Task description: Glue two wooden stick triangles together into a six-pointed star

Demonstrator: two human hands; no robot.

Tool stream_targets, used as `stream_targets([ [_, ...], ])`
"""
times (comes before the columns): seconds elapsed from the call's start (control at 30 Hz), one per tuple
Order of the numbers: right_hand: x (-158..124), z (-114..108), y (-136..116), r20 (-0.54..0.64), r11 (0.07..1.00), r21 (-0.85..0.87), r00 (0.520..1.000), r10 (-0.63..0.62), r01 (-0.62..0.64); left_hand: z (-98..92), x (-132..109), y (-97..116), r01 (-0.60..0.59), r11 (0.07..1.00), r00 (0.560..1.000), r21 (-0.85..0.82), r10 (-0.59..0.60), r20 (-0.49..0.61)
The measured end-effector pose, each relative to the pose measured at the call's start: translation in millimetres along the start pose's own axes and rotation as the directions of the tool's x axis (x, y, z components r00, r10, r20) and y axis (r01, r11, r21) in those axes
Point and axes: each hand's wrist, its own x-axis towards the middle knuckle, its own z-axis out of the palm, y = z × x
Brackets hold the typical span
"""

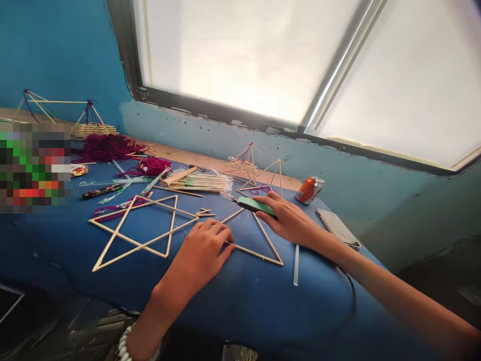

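Observation:
My left hand (205,248) rests on the blue table (240,296), fingers curled down on the left corner of a thin wooden stick triangle (263,253). My right hand (289,218) grips a green and black tool (252,204), apparently a glue gun or cutter, with its tip near the triangle's top corner. To the left lies a flat star (141,228) made of the same sticks. A white stick (296,264) lies just right of the triangle.
A bundle of loose sticks (199,181) and purple yarn (154,165) lie further back. Stick pyramids (266,178) stand near the wall. An orange can (310,189) lies on its side, with a phone (338,228) near the right edge. A window is above.

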Motion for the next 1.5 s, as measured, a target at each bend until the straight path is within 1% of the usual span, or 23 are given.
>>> stream_targets([
  [0.1, 44.5, 21.2, 15.9, 0.053, 0.993, 0.094, 0.996, -0.078, 0.073, -1.9, -7.1, -1.5, -0.032, 0.999, 0.999, -0.033, 0.032, -0.026],
  [0.2, 79.9, 45.3, 27.2, 0.136, 0.989, 0.108, 0.984, -0.112, 0.098, -8.9, -17.7, 0.0, -0.105, 0.992, 0.994, -0.064, 0.103, -0.047],
  [0.27, 94.3, 58.3, 32.5, 0.151, 0.990, 0.102, 0.982, -0.109, 0.094, -14.2, -24.7, 0.3, -0.154, 0.985, 0.986, -0.071, 0.149, -0.072],
  [0.37, 99.5, 67.8, 37.4, 0.165, 0.987, 0.138, 0.980, -0.108, 0.085, -21.2, -33.6, -2.9, -0.230, 0.971, 0.966, -0.071, 0.219, -0.136],
  [0.47, 87.5, 57.8, 35.2, 0.092, 0.982, 0.160, 0.989, -0.112, 0.096, -25.7, -38.8, -9.9, -0.256, 0.965, 0.944, -0.051, 0.238, -0.229],
  [0.6, 52.1, 12.9, 19.1, -0.195, 0.959, 0.254, 0.978, -0.076, 0.125, -27.7, -41.6, -17.0, -0.182, 0.979, 0.916, -0.089, 0.136, -0.376],
  [0.67, 29.5, -10.1, 9.6, -0.367, 0.930, 0.339, 0.930, -0.010, 0.144, -28.2, -41.5, -15.8, -0.075, 0.973, 0.903, -0.218, -0.027, -0.428],
  [0.73, 5.4, -21.7, 1.4, -0.561, 0.919, 0.359, 0.825, 0.072, 0.163, -28.7, -38.9, -10.6, 0.057, 0.905, 0.850, -0.422, -0.266, -0.456],
  [0.77, -6.9, -21.5, -2.6, -0.655, 0.915, 0.365, 0.747, 0.118, 0.175, -28.9, -36.2, -6.7, 0.105, 0.840, 0.802, -0.532, -0.388, -0.455],
  [0.83, -31.8, -10.1, -13.0, -0.775, 0.882, 0.432, 0.579, 0.254, 0.191, -28.7, -28.3, 2.6, 0.111, 0.670, 0.676, -0.734, -0.593, -0.439],
  [0.87, -44.1, -0.3, -20.4, -0.783, 0.850, 0.492, 0.522, 0.337, 0.189, -28.1, -23.5, 7.8, 0.073, 0.581, 0.614, -0.811, -0.667, -0.423],
  [0.9, -56.1, 10.7, -29.6, -0.752, 0.805, 0.567, 0.507, 0.422, 0.171, -27.3, -18.7, 13.1, 0.025, 0.491, 0.567, -0.871, -0.724, -0.392],
  [0.93, -67.3, 21.6, -40.5, -0.704, 0.755, 0.638, 0.510, 0.494, 0.149, -26.2, -14.3, 18.4, -0.005, 0.402, 0.543, -0.915, -0.768, -0.340],
  [0.97, -77.2, 31.4, -52.6, -0.672, 0.728, 0.674, 0.518, 0.529, 0.130, -24.7, -10.5, 23.8, -0.013, 0.322, 0.545, -0.947, -0.792, -0.276],
  [1.0, -85.4, 39.4, -64.9, -0.641, 0.709, 0.694, 0.556, 0.528, 0.126, -22.9, -7.4, 29.2, -0.018, 0.253, 0.546, -0.967, -0.808, -0.221],
  [1.03, -91.0, 45.1, -76.6, -0.581, 0.673, 0.730, 0.625, 0.521, 0.117, -20.6, -5.1, 34.5, -0.022, 0.198, 0.542, -0.980, -0.821, -0.179],
  [1.1, -93.0, 50.3, -94.9, -0.383, 0.591, 0.804, 0.818, 0.429, 0.067, -14.8, -1.6, 44.3, -0.041, 0.129, 0.510, -0.991, -0.850, -0.132],
  [1.13, -88.7, 50.8, -100.3, -0.292, 0.551, 0.834, 0.880, 0.374, 0.042, -11.3, 0.0, 48.5, -0.053, 0.110, 0.495, -0.993, -0.861, -0.122],
  [1.17, -81.0, 50.5, -102.9, -0.222, 0.510, 0.860, 0.920, 0.324, 0.028, -7.9, 1.8, 51.8, -0.068, 0.100, 0.487, -0.993, -0.865, -0.120],
  [1.27, -43.1, 50.2, -97.6, -0.172, 0.326, 0.943, 0.943, 0.283, 0.074, 0.0, 9.5, 54.1, -0.109, 0.116, 0.497, -0.987, -0.854, -0.155],
  [1.37, -1.6, 55.6, -85.2, -0.191, 0.095, 0.981, 0.942, 0.278, 0.170, 1.6, 18.2, 43.4, -0.100, 0.208, 0.525, -0.973, -0.820, -0.229],
  [1.4, 9.3, 58.8, -82.3, -0.253, 0.088, 0.967, 0.924, 0.287, 0.238, 1.3, 20.4, 37.2, -0.080, 0.252, 0.547, -0.964, -0.798, -0.254],
  [1.5, 29.2, 69.7, -80.7, -0.316, 0.119, 0.949, 0.881, 0.351, 0.293, 1.3, 22.4, 15.0, -0.034, 0.437, 0.644, -0.899, -0.678, -0.354],
])
